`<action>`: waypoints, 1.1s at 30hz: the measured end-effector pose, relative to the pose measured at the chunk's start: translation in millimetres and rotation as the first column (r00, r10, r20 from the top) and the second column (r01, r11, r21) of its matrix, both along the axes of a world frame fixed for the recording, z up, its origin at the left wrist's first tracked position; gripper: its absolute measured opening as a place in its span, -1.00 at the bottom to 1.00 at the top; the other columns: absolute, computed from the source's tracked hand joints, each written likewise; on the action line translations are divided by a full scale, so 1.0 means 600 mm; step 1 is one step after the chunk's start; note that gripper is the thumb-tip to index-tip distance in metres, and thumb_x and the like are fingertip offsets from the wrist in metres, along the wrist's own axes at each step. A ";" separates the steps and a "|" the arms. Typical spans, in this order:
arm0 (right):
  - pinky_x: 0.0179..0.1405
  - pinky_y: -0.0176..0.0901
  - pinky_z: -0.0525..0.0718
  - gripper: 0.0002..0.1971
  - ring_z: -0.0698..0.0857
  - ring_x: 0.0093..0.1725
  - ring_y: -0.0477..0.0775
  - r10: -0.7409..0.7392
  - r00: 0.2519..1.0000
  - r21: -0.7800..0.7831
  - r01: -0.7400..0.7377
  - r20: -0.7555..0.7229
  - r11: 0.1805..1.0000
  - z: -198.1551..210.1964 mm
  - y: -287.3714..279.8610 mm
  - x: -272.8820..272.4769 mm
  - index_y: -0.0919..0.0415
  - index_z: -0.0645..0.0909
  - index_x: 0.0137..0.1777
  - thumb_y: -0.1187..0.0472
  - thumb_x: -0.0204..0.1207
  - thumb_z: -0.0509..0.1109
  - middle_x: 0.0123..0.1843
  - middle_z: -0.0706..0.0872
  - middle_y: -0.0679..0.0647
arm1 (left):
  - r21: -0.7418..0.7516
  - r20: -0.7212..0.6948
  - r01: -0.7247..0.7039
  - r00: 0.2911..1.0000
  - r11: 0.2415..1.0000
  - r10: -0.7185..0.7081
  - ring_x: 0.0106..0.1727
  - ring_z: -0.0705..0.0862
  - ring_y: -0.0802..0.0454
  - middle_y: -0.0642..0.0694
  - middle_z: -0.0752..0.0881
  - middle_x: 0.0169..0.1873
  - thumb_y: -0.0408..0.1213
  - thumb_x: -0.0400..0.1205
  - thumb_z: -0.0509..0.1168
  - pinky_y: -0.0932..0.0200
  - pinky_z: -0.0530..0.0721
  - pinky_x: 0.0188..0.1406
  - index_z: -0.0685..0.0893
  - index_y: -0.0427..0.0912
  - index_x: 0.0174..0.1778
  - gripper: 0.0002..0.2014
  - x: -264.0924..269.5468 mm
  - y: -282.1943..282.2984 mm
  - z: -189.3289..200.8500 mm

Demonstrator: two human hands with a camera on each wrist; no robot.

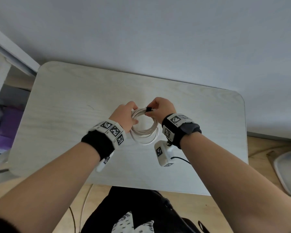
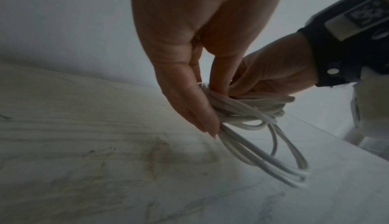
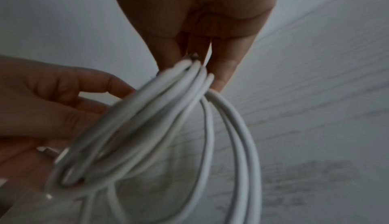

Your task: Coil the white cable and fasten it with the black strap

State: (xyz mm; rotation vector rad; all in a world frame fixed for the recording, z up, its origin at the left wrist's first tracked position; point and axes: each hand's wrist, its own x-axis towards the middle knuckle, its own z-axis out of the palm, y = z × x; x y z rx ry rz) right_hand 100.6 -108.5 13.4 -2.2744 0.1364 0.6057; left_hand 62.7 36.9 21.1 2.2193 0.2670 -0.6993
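Note:
The white cable (image 1: 144, 132) is wound into a round coil of several loops, held just above the pale table (image 1: 71, 101). My left hand (image 1: 133, 115) grips the coil's left side, fingers curled round the bundle (image 2: 248, 109). My right hand (image 1: 152, 109) pinches the black strap (image 1: 148, 109) at the coil's top. In the right wrist view the fingertips (image 3: 221, 78) pinch the gathered loops (image 3: 179, 94), and a metal connector (image 3: 49, 152) lies against the left palm. The strap is hidden in both wrist views.
The table stands against a plain wall, its front edge near my lap. A shelf unit (image 1: 5, 78) stands at the left. On the wooden floor at the right lies a white object (image 1: 287, 172). Thin cords (image 1: 84, 207) hang below the table's front.

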 end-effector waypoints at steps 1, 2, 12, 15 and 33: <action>-0.20 -0.18 0.56 -0.83 0.66 -0.15 0.03 -0.007 1.000 0.003 0.007 -0.002 1.000 -0.006 0.001 0.000 0.19 0.65 -0.18 0.27 0.26 0.55 -0.11 0.75 0.08 | 0.016 0.013 0.004 1.000 1.000 -0.004 -0.01 0.69 -0.26 -0.31 0.60 0.10 -0.40 0.50 0.43 -0.18 0.74 -0.01 0.54 -0.16 0.16 -0.65 0.002 0.000 -0.005; -0.22 -0.20 0.55 -0.83 0.65 -0.15 0.03 -0.009 1.000 0.003 0.009 0.000 1.000 -0.011 0.003 0.000 0.20 0.65 -0.17 0.28 0.26 0.55 -0.13 0.74 0.07 | 0.032 0.022 0.011 1.000 0.999 -0.012 0.00 0.68 -0.25 -0.30 0.59 0.11 -0.41 0.50 0.43 -0.18 0.73 0.00 0.54 -0.17 0.17 -0.65 0.003 -0.001 -0.009; -0.17 -0.20 0.47 -0.82 0.60 -0.13 0.03 -0.005 1.000 -0.014 0.005 -0.015 1.000 -0.050 0.001 -0.005 0.25 0.66 -0.11 0.30 0.29 0.51 -0.04 0.76 0.15 | 0.157 0.059 0.069 0.995 0.985 -0.080 0.12 0.64 -0.13 -0.19 0.66 0.14 -0.34 0.50 0.46 0.11 0.51 0.05 0.59 -0.17 0.25 -0.60 0.005 -0.002 -0.043; -0.18 -0.21 0.45 -0.82 0.59 -0.14 0.02 -0.019 1.000 -0.019 0.019 -0.015 1.000 -0.055 0.003 -0.003 0.23 0.65 -0.09 0.29 0.30 0.50 -0.04 0.75 0.12 | 0.168 0.095 0.050 0.993 0.984 -0.067 0.10 0.65 -0.13 -0.18 0.68 0.12 -0.33 0.49 0.47 0.07 0.56 0.07 0.61 -0.16 0.22 -0.62 0.004 -0.004 -0.049; 0.28 0.08 0.55 -0.57 0.50 0.30 0.17 0.119 0.992 -0.086 -0.115 0.047 0.990 -0.058 -0.004 -0.012 0.04 0.53 0.26 0.07 0.38 0.46 0.30 0.51 0.12 | 0.487 0.181 0.133 0.952 0.863 -0.248 0.27 0.51 -0.17 -0.13 0.50 0.35 0.04 0.60 0.28 -0.07 0.52 0.19 0.39 0.03 0.50 -0.46 -0.010 -0.004 -0.052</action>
